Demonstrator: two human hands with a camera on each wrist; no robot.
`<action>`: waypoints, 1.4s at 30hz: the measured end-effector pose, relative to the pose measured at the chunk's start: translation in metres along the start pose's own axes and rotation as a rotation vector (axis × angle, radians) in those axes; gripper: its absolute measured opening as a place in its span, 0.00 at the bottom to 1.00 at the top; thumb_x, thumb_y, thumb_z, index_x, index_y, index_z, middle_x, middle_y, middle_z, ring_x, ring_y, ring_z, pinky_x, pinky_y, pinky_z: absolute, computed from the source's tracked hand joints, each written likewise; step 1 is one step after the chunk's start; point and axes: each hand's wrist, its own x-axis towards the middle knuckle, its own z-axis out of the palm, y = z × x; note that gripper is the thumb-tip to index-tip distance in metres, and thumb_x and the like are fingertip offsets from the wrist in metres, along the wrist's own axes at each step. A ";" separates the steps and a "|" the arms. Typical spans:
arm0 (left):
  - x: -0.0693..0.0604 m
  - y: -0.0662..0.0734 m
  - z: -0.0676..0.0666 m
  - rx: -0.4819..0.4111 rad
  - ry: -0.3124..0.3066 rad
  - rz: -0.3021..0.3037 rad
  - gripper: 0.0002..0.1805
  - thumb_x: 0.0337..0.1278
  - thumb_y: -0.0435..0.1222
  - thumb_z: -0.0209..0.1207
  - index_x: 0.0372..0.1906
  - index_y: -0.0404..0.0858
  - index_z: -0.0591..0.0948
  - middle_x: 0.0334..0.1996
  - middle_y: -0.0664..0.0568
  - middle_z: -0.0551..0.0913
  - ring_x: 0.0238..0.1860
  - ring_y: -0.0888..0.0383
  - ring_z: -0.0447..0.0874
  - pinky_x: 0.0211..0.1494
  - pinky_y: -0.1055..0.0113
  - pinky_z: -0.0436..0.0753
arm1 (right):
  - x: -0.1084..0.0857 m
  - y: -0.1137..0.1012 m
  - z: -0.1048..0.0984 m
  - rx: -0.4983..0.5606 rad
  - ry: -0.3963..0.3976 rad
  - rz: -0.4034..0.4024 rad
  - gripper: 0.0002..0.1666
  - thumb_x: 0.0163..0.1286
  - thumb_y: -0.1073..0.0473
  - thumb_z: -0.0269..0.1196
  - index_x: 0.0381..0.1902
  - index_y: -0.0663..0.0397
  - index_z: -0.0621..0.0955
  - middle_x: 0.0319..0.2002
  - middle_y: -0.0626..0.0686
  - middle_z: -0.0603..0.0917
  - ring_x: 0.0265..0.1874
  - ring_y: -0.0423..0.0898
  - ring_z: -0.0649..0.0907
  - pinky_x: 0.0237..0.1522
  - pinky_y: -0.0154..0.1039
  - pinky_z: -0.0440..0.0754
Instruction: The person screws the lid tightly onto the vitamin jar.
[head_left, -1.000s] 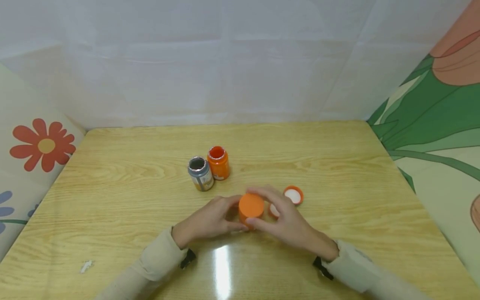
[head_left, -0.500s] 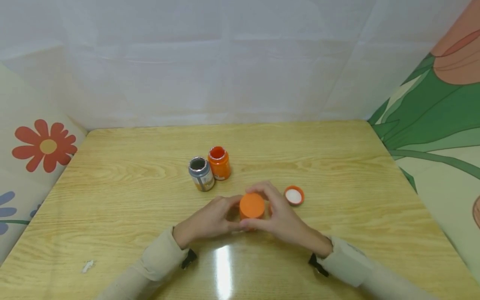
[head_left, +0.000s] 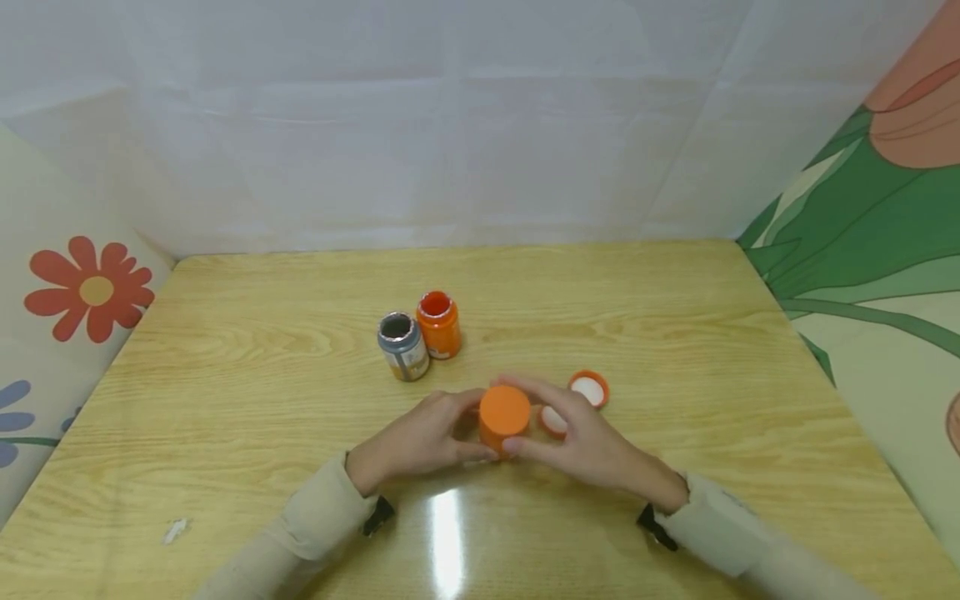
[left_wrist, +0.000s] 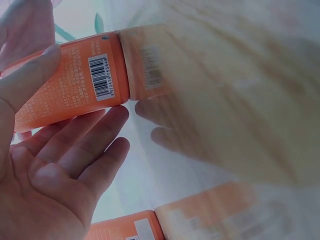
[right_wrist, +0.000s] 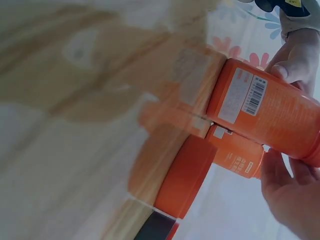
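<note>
An orange jar with an orange lid stands upright on the table in the middle of the head view. My left hand holds it low on the left side, thumb and fingers round the labelled body. From the right, my right hand grips the lid, its thumb in front and fingers behind. In the right wrist view, the jar's barcode side rests on the tabletop, with the right hand's fingers at the lid end.
An open grey jar and an open orange jar stand side by side behind the hands. Two lids with white insides lie to the right: one lid in full view, the nearer lid partly behind the right hand.
The right hand turned about the lid, its thumb moving left, and is now back to the right with the nearer lid showing again. The left hand and jar stay in place.
</note>
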 end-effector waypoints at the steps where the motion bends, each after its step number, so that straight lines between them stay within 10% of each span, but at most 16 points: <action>1: 0.000 0.000 0.000 0.001 0.000 0.001 0.31 0.51 0.42 0.72 0.61 0.41 0.77 0.57 0.53 0.85 0.58 0.61 0.81 0.68 0.60 0.77 | 0.000 0.000 0.001 0.012 0.008 0.004 0.38 0.61 0.58 0.72 0.68 0.52 0.72 0.66 0.52 0.78 0.63 0.44 0.78 0.65 0.48 0.77; 14: -0.001 0.000 0.001 0.003 0.002 -0.013 0.30 0.54 0.44 0.70 0.62 0.44 0.77 0.57 0.56 0.84 0.58 0.63 0.80 0.68 0.60 0.77 | 0.006 -0.005 0.012 0.145 0.110 0.121 0.38 0.49 0.60 0.79 0.54 0.51 0.70 0.55 0.49 0.80 0.55 0.45 0.78 0.60 0.49 0.74; 27: -0.001 0.000 0.001 -0.015 0.003 -0.003 0.29 0.51 0.42 0.72 0.60 0.43 0.78 0.55 0.56 0.85 0.58 0.63 0.81 0.67 0.62 0.78 | 0.003 0.000 0.006 0.022 0.035 -0.069 0.38 0.61 0.63 0.71 0.68 0.52 0.71 0.66 0.55 0.76 0.63 0.46 0.76 0.66 0.40 0.75; 42: 0.000 0.002 0.000 -0.017 -0.008 -0.008 0.25 0.55 0.42 0.70 0.59 0.43 0.78 0.54 0.56 0.86 0.56 0.64 0.81 0.66 0.62 0.79 | 0.011 -0.005 0.015 0.029 0.117 0.028 0.36 0.50 0.58 0.79 0.57 0.46 0.77 0.54 0.47 0.78 0.53 0.42 0.75 0.56 0.37 0.75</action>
